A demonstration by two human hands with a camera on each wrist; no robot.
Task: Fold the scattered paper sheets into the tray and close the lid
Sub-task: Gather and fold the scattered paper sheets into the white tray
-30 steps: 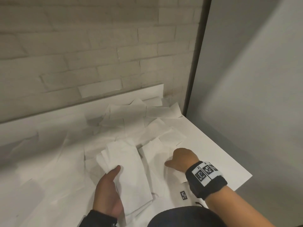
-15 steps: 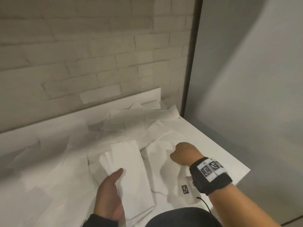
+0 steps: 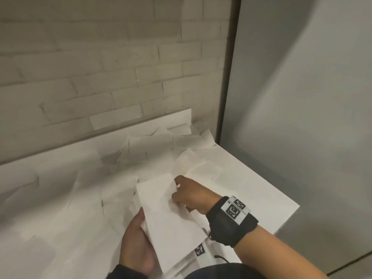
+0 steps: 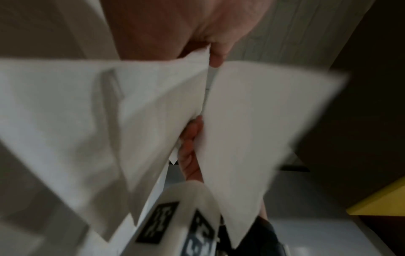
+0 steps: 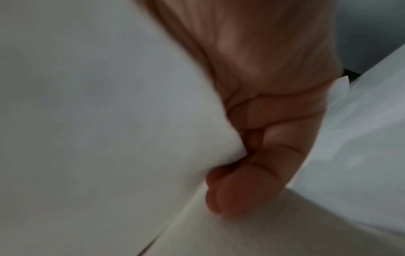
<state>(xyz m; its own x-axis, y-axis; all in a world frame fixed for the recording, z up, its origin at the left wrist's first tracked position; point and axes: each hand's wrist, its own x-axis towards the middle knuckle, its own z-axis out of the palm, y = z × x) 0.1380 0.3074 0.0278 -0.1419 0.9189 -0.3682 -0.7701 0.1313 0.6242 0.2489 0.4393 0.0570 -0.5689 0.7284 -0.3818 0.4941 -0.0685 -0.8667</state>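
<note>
Paper sheets [image 3: 141, 156] are all over the white desk [image 3: 253, 190], overlapping every which way against the brick wall [image 3: 100, 67]; looks like plenty still loose, so I'd say the job is early on.

Left hand [image 3: 136, 244] holds a stack of folded sheets [image 3: 171, 216] from underneath, thumb along its left edge, fingers curled under it; my guess is the palm is working as a little shelf so the pile stays squared up while more gets added; the stack is lifted off the desk and tilted toward the person.

Right hand [image 3: 191, 195] is at the stack's right edge, fingers curled in and pinching paper; the right wrist view shows the thumb [image 5: 241, 190] bent down onto a sheet with paper on both sides of it; whether that's one sheet being tucked in or the whole stack being steadied, I can't tell, too blurry.

From the left wrist view, a fingertip [image 4: 215, 57] sits at the seam where two white layers meet, so the layers are being kept together there.

Containers: honestly no tray or lid anywhere in these views; can't say where it sits or what's in it; so nothing looks stowed yet, and the closing bit is a way off, I reckon.

A black wristband [image 3: 231, 222] with a printed marker sits on the right wrist.
</note>
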